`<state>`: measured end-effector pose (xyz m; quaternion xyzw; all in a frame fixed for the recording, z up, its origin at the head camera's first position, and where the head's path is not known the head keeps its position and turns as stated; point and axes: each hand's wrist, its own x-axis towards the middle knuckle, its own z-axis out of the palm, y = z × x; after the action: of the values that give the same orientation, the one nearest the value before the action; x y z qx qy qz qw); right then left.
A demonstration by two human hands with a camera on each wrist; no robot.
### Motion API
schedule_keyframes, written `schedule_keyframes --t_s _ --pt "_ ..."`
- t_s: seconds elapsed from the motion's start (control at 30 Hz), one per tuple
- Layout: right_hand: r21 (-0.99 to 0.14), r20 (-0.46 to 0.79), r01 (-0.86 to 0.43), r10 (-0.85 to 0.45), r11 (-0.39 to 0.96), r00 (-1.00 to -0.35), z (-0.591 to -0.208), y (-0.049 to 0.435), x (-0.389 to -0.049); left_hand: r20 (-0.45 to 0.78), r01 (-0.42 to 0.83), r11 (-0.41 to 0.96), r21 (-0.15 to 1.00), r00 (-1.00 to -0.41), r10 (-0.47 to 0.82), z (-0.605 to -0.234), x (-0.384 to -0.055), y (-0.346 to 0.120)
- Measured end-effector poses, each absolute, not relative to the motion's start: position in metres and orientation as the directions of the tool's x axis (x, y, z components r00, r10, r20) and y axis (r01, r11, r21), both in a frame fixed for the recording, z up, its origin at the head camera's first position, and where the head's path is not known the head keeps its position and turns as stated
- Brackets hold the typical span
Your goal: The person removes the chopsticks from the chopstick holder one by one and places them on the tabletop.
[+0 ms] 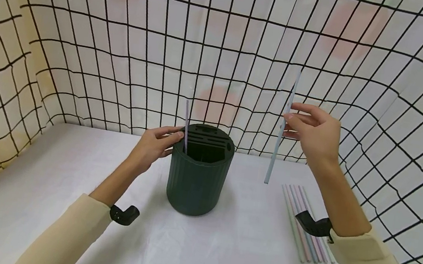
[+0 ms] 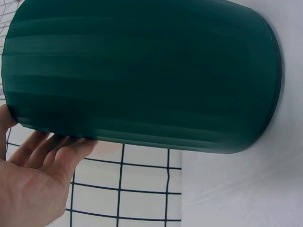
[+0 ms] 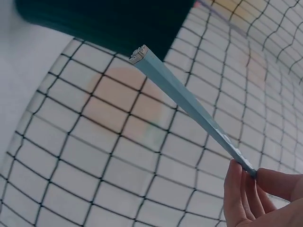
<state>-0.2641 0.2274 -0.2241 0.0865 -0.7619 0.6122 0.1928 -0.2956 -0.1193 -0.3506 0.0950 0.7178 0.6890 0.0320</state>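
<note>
A dark green ribbed pen holder (image 1: 195,189) with slots and compartments in its top stands upright on the white table. My left hand (image 1: 155,144) grips its upper left side, thumb at the rim and fingers against the outer wall. A thin lilac stick (image 1: 186,123) stands in it near that thumb. Raised to the right of the holder, my right hand (image 1: 312,131) pinches a long pale-blue stick (image 1: 276,153) between thumb and fingers. It hangs nearly upright. In the right wrist view, the blue stick (image 3: 182,97) shows flat faces and a rough silvery end (image 3: 138,54).
Several pastel sticks (image 1: 304,237) lie side by side on the white table (image 1: 180,255), partly under my right forearm. Black wire mesh (image 1: 222,63) encloses the back and both sides, with white sheeting behind it. A black camera sits on each wrist.
</note>
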Motion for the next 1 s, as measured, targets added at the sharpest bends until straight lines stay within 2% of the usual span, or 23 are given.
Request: schedule_keyframes --t_s 0.27,0.47,0.7,1.0 --pt "-0.872 0.309 -0.244 0.089 0.424 -0.947 -0.271 0.270 -0.276 0.095 0.103 0.035 0.994 -0.978 0.184 -0.351 -0.297 -0.119" --pt "-0.847 0.182 -0.119 0.074 0.518 -0.980 -0.311 0.302 -0.282 0.085 0.093 0.031 0.995 -0.979 0.186 -0.352 -0.297 -0.119" --pt "-0.845 0.027 0.011 0.063 0.534 -0.998 -0.356 0.325 -0.288 0.085 0.093 0.041 0.995 -0.981 0.177 -0.351 -0.296 -0.119" --pt "-0.840 -0.131 0.156 0.085 0.519 -0.988 -0.408 0.343 -0.295 0.093 0.101 0.034 0.994 -0.979 0.181 -0.352 -0.296 -0.117"
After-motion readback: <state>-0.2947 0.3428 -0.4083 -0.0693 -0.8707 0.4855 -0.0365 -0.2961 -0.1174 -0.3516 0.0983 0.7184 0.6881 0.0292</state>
